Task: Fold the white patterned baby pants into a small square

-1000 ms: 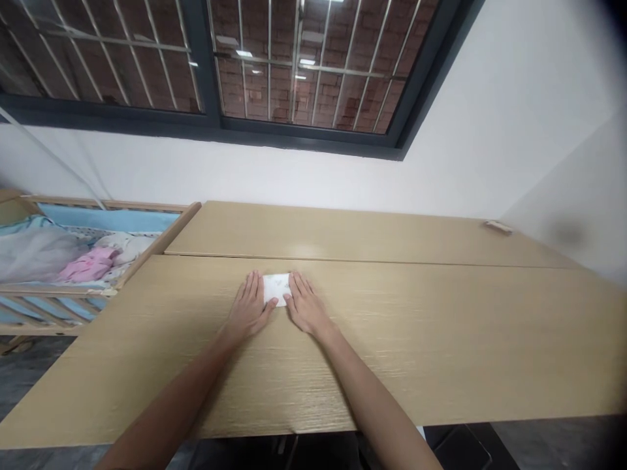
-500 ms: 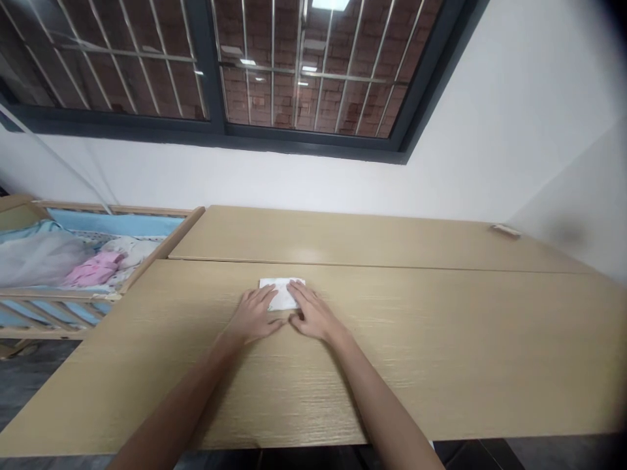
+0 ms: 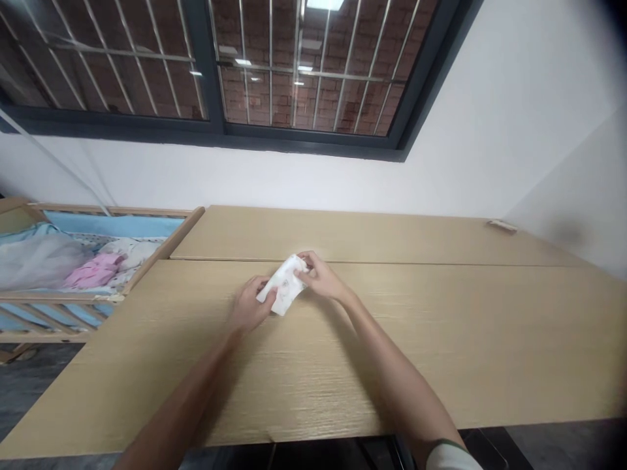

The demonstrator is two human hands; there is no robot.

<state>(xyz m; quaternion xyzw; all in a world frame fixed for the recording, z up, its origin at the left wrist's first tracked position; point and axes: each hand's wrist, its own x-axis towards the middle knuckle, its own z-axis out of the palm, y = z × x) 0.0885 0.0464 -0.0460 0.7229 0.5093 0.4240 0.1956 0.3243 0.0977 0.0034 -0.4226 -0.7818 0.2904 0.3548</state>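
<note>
Head view: both hands [image 3: 252, 305] pinch a white printed cloth [image 3: 284, 284], print unreadable.

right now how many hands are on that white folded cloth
2: the left hand grips the white folded cloth at its lower left end, and the right hand pinches its upper right end.

Open wooden tabletop [image 3: 441, 339] all around; only a small, perhaps wooden, block [image 3: 500, 226] far right.

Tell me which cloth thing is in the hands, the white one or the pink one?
The white folded cloth. The left hand and right hand hold it above the table. The pink cloth lies in the crib, untouched.
</note>
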